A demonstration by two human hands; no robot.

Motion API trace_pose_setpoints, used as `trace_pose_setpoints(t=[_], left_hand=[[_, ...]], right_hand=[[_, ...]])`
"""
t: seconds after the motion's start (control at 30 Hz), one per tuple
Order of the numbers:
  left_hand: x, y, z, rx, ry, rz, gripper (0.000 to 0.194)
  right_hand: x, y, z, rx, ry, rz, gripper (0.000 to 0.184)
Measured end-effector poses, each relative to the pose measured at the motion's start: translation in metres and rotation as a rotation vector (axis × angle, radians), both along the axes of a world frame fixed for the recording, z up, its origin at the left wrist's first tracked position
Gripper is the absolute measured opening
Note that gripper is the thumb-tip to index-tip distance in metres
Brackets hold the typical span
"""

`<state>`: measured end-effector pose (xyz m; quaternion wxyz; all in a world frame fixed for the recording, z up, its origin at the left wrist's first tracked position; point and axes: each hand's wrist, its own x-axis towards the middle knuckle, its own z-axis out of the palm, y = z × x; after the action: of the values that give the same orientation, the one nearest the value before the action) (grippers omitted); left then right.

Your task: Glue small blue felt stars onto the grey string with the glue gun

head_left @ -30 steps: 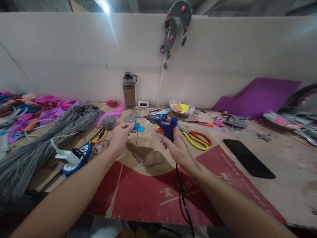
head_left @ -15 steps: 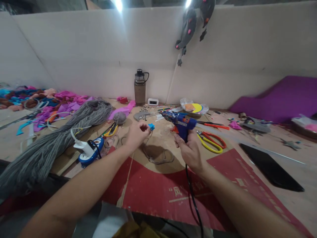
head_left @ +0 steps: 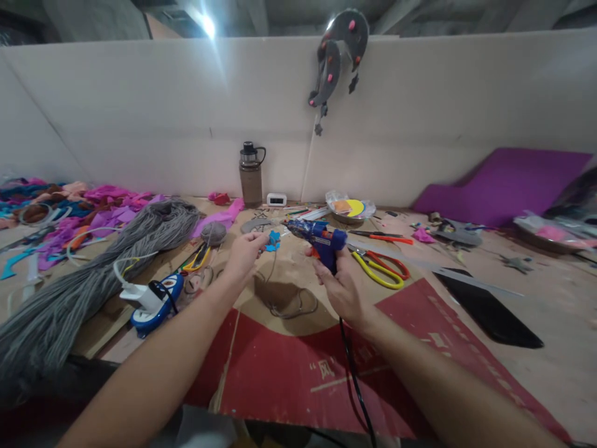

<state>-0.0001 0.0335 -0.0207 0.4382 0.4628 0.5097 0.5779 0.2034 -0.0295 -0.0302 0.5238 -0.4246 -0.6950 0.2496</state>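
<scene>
A person's two bare arms reach forward over a cluttered craft table, seen from head height. The left hand (head_left: 245,252) has thumb and forefinger pinched together at the edge of some small blue star cutouts (head_left: 273,241), bunched so closely that their number is hard to tell; the other fingers are curled in. The cutouts are held up near the middle of the table, and a thin grey cord (head_left: 293,313) runs down from them to lie in loose loops on a red and brown cardboard sheet (head_left: 275,361). The right hand (head_left: 342,286) is wrapped around the grip of a blue glue gun (head_left: 319,236), fingers closed near its orange trigger; whether the trigger is pressed cannot be told. The gun's nozzle points left, near the cutouts, and a black cable (head_left: 353,373) drops from its handle past the table's front edge. Right of the gun lie scissors (head_left: 375,274) with one yellow and one red handle, then a black smartphone (head_left: 494,317) partly under a clear strip. To the left are a small ball of grey yarn (head_left: 213,234), a long grey yarn hank (head_left: 116,267) and a blue-and-white power strip (head_left: 161,306). Behind, a lidded bottle (head_left: 250,180) stands upright beside a small white digital clock (head_left: 277,200).
</scene>
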Motion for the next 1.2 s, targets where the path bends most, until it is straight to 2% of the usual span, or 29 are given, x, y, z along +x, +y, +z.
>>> trace_pose_setpoints(t=[0.1, 0.2, 0.5, 0.83, 1.2], left_hand=[[-0.010, 0.002, -0.005, 0.037, 0.040, 0.016, 0.018], [-0.016, 0.001, -0.002, 0.077, 0.070, 0.034, 0.017], [-0.003, -0.012, 0.006, 0.139, 0.073, 0.026, 0.014], [-0.001, -0.014, 0.009, 0.162, 0.095, 0.036, 0.012], [0.002, -0.020, 0.017, 0.148, 0.115, 0.040, 0.011]], right_hand=[[-0.004, -0.002, 0.006, -0.030, -0.060, -0.029, 0.019], [-0.005, -0.003, 0.009, -0.044, -0.120, -0.024, 0.018], [-0.003, -0.004, 0.007, -0.022, -0.172, 0.012, 0.019], [-0.004, -0.002, 0.001, -0.002, -0.185, 0.031, 0.019], [-0.005, -0.004, 0.003, 0.014, -0.190, 0.037, 0.020]])
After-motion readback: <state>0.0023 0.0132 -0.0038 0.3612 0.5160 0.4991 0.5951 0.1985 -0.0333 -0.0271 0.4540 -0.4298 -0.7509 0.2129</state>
